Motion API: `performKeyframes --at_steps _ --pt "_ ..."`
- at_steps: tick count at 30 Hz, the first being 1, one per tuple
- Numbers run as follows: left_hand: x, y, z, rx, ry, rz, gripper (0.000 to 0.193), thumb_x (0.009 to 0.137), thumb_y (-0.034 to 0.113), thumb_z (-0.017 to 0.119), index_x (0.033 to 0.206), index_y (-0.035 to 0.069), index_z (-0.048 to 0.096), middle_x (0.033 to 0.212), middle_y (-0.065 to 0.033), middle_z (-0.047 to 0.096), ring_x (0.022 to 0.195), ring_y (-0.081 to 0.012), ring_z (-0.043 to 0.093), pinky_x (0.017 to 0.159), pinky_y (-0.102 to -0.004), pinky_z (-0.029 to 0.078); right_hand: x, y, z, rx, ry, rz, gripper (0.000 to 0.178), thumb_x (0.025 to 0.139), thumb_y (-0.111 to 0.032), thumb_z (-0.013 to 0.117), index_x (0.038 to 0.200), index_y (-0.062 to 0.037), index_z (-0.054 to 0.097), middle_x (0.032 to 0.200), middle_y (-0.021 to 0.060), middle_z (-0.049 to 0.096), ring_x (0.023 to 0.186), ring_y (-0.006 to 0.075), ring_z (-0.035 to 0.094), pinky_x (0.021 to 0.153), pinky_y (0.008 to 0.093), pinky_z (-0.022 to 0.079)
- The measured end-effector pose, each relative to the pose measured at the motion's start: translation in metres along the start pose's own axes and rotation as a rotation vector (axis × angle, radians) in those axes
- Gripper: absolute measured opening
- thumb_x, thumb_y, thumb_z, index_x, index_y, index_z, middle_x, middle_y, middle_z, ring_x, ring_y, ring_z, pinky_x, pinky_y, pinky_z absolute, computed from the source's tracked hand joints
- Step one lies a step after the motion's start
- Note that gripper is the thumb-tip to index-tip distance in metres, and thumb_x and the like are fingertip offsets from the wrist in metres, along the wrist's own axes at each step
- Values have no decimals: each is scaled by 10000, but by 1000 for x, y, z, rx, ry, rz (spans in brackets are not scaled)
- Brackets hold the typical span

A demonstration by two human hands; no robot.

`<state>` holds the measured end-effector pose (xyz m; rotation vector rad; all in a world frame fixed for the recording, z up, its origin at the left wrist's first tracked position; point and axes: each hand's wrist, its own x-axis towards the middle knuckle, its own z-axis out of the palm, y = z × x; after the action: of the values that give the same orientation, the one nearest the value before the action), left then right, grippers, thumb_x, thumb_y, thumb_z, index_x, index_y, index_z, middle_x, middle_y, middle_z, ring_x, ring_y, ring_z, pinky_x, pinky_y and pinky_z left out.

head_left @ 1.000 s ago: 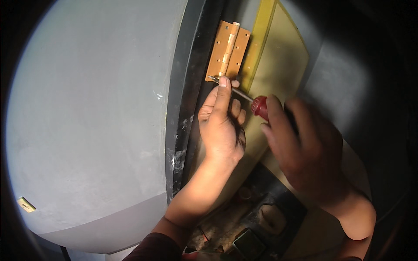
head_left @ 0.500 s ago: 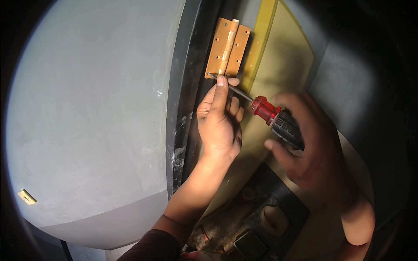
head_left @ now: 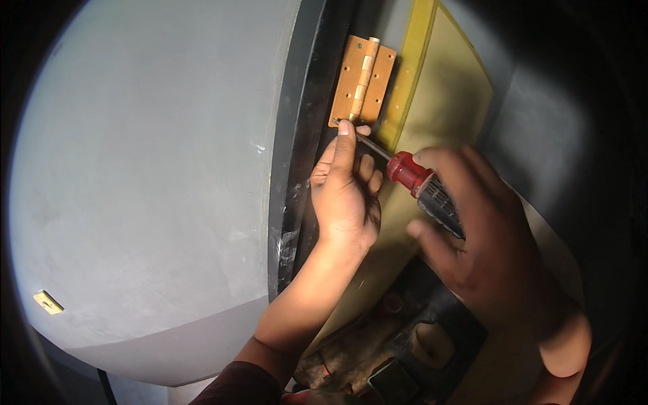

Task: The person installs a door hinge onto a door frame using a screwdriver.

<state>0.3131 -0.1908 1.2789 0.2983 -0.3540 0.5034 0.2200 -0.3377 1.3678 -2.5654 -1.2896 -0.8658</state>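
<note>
Firstly, one hinge, orange-brown, two leaves about a jointed barrel: it stood aslant along the right-hand edge of the black frame, its left leaf against the frame, its right leaf toward the yellow edge of the panel.

Item, one screwdriver, red and black handle: you had its tip at the hinge's lower left corner, with the shaft slanting down and right. Any screw there was too small to make out.

Item, your left hand: thumb and finger pinched about the shaft close to the tip, presumably as a guide to keep the blade from slipping off the corner. The wrist lay below the hinge, which left most of its holes in view.

Item, your right hand: fingers and thumb spread around the handle, the thumb apart from it, as if to leave room for a fresh turn. Whether your palm bore on the handle's end could not be told. The left pinch probably kept the tool in line.

Lastly, one yellowish plate, near the lower left edge of the grey wall.
</note>
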Motion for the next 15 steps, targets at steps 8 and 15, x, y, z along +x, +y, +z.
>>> performKeyframes --at_steps 8,15 --pt "-7 -6 -18 -57 -309 -40 383 1146 319 536 1162 -33 688 631 94 288 532 -39 226 497 -251 204 16 4 14 554 88 244 273 991 -232 709 1142 -7 675 778 82 622 555 149 532 552 297 438" --pt "-12 -3 -13 -1 -250 5 288 1113 248 611 1078 -19 716 602 97 348 498 -30 224 480 -256 176 1 -5 11 3 182 1 408 984 -196 738 1331 -31 601 1016 147 636 801 224 652 621 361 503"
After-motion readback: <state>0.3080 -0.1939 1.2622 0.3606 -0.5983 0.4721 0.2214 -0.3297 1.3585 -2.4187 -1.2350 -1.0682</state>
